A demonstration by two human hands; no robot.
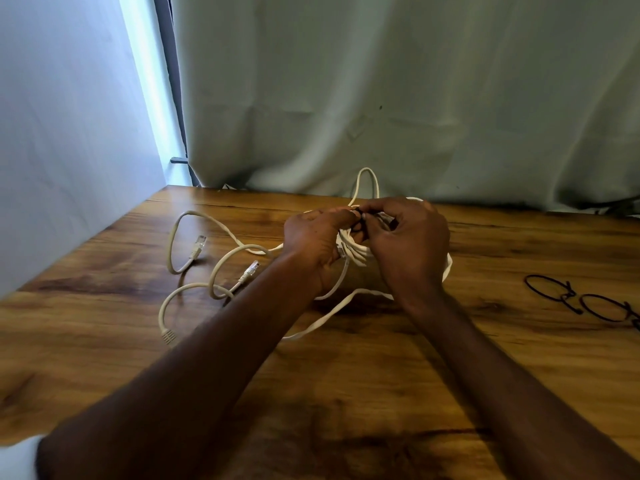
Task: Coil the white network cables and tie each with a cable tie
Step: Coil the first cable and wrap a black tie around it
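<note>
From the head camera, both hands meet above the far middle of the wooden table (346, 375). The left hand (313, 242) curls round a coiled white network cable (353, 249), keeping its loops bunched. The right hand (408, 244) pinches a black cable tie (358, 221) against the top of the coil. Loose cable (221, 265) trails left across the table, plugs lying free. Spare black ties (581, 299) lie well apart to the right. To tie well, the loops probably need squeezing tight while the tie is drawn snug.
</note>
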